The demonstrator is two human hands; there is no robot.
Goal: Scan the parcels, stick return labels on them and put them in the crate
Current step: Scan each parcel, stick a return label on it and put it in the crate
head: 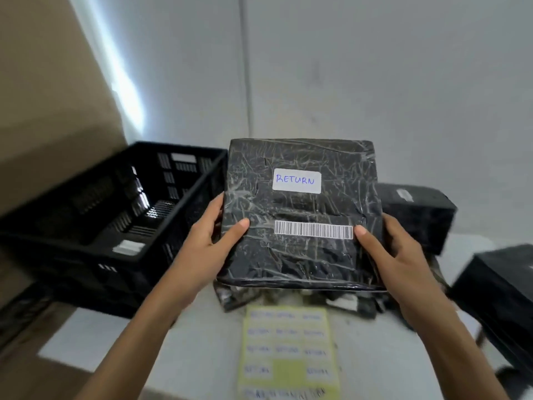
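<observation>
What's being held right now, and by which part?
The black parcel, left hand gripping its left edge, right hand its right edge, thumbs on top.

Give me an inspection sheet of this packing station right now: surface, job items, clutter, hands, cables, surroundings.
Surface: white table, partly covered.
Job's things: black wrapped parcel held up, bearing a RETURN label and a barcode; label sheet on the table, one cell blank; black crate at left; more black parcels at right.
Clutter: nothing seen.
Grippers: left hand and right hand grip the parcel's sides, thumbs on its face.
Cables: nothing seen.
Surroundings: cardboard box at left, pale wall behind.
</observation>
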